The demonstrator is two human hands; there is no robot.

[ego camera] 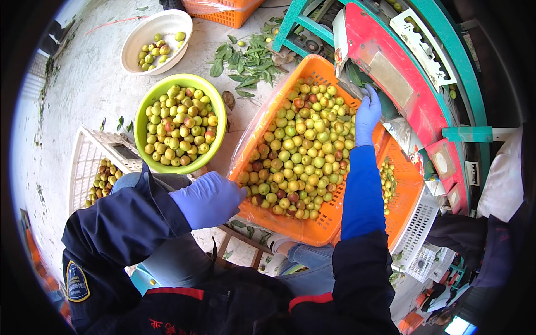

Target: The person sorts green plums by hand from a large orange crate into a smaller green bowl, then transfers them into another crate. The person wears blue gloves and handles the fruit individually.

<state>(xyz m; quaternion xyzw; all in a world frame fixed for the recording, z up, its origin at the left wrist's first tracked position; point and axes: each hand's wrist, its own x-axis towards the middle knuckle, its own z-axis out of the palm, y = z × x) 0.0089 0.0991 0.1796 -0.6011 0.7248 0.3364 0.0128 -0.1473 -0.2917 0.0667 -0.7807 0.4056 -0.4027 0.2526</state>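
A large orange plastic crate [268, 224], lined with clear film, holds many green and reddish-brown jujube-like fruits [310, 138]. My left hand [209, 201], in a blue-violet glove, is curled at the crate's near left corner; its fingertips are hidden, so its grip cannot be told. My right hand [368, 111], gloved alike, reaches over the crate's right side to the lower edge of the red machine panel [372, 58], its fingers somewhat apart beside dark green leaves [356, 75]. Nothing held shows in it. Left of the crate stands a lime-green basin [140, 138] of similar fruits.
A white basin [130, 46] with some fruits stands at the upper left. Picked leaves [247, 58] lie on the floor. A white crate [79, 163] is at the left, another orange crate [404, 188] at the right. Teal machine framing [293, 25] rises above. Another person's dark sleeve [456, 234] shows at the right.
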